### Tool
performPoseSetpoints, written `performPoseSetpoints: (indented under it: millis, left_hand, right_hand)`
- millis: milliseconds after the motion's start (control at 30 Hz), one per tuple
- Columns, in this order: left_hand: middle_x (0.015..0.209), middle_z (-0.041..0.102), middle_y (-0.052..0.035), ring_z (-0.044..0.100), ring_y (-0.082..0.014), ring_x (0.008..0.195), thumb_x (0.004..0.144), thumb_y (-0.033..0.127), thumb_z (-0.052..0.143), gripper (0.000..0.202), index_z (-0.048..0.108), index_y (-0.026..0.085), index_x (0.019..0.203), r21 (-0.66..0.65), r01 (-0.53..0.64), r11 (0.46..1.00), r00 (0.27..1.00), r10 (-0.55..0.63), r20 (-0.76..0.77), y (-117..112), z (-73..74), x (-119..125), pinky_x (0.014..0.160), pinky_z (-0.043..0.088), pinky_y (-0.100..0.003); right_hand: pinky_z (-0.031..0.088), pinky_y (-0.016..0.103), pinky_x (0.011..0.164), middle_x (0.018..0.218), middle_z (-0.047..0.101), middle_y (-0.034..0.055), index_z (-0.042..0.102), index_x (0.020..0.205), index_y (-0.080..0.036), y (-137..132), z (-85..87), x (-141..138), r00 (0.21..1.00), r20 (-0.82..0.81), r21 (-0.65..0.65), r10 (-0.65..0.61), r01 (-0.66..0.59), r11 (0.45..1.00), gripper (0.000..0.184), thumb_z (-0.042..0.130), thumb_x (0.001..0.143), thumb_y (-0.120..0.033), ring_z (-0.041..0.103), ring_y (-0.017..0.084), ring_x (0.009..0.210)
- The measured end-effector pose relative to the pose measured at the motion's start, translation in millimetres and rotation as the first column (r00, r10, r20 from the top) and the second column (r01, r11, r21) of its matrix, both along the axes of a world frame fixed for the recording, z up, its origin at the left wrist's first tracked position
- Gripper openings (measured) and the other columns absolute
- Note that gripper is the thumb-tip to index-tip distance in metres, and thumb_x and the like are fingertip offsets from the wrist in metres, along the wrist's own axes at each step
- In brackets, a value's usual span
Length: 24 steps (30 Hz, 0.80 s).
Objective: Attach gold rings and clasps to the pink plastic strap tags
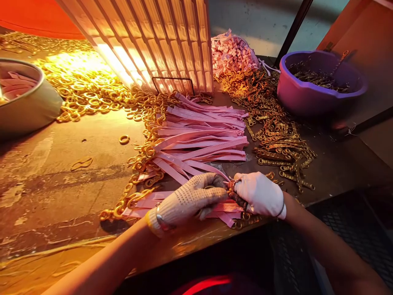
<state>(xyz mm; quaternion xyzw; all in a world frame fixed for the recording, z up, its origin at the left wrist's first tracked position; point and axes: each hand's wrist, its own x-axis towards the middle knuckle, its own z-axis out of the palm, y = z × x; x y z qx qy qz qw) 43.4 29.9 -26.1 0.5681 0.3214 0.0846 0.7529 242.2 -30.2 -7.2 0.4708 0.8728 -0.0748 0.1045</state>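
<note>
My left hand (193, 197), in a dotted knit glove, is closed at the front edge of the workbench. My right hand (259, 194), in a white glove with dark fingertips, is closed just beside it. The fingertips of both meet around the end of a pink strap (215, 169), which runs back up to the left. Small dark metal shows between them, partly hidden by the fingers. Under and behind the hands lie rows of pink straps (202, 127), with brass rings and hooks (138, 162) at their left ends.
Loose brass rings (92, 96) are heaped at the back left, beside a metal basin (27, 102). A ribbed lit panel (159, 49) stands behind. Short chains (279, 143) lie at right, before a purple tub (307, 92). A pink strap bundle (235, 53) sits at the back.
</note>
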Motion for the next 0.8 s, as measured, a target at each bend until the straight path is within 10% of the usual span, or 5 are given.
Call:
performPoseSetpoints:
  millis: [267, 667, 800]
  left_hand:
    - [0.064, 0.051, 0.0067, 0.041, -0.0062, 0.040, 0.095, 0.046, 0.048, 0.027, 0.052, 0.019, 0.096, 0.264, 0.162, 0.951, 0.982, -0.129, -0.138, 1.5, 0.8, -3.5, 0.037, 0.033, -0.019]
    - [0.054, 0.033, 0.0105, 0.022, -0.0026, 0.037, 0.090, 0.042, 0.061, 0.033, 0.040, 0.021, 0.075, -0.266, -0.164, 0.950, 0.964, 0.211, 0.160, 1.3, 12.3, 15.1, 0.032, 0.023, -0.012]
    - [0.053, 0.040, 0.0077, 0.030, -0.0045, 0.038, 0.091, 0.042, 0.059, 0.029, 0.053, 0.019, 0.076, -0.017, -0.132, 0.991, 0.988, 0.133, 0.079, 17.5, 1.4, 19.8, 0.033, 0.027, -0.014]
  right_hand:
    - [0.039, 0.031, 0.062, 0.095, 0.067, 0.0101, 0.060, 0.102, -0.015, -5.9, 0.4, -8.7, 0.993, 0.021, -0.003, -0.115, 0.115, 0.993, 0.023, 0.060, 0.079, -0.011, 0.064, 0.024, 0.085]
    - [0.032, 0.032, 0.056, 0.081, 0.068, 0.0122, 0.064, 0.087, -0.015, -13.7, -12.9, -24.4, 0.911, -0.272, 0.418, -0.310, 0.402, 0.815, 0.018, 0.050, 0.086, -0.026, 0.059, 0.023, 0.066]
    - [0.042, 0.031, 0.062, 0.076, 0.068, 0.0096, 0.066, 0.088, -0.016, -9.3, -20.4, -6.6, 0.802, -0.450, 0.281, -0.392, 0.544, 0.791, 0.021, 0.048, 0.093, -0.026, 0.063, 0.023, 0.070]
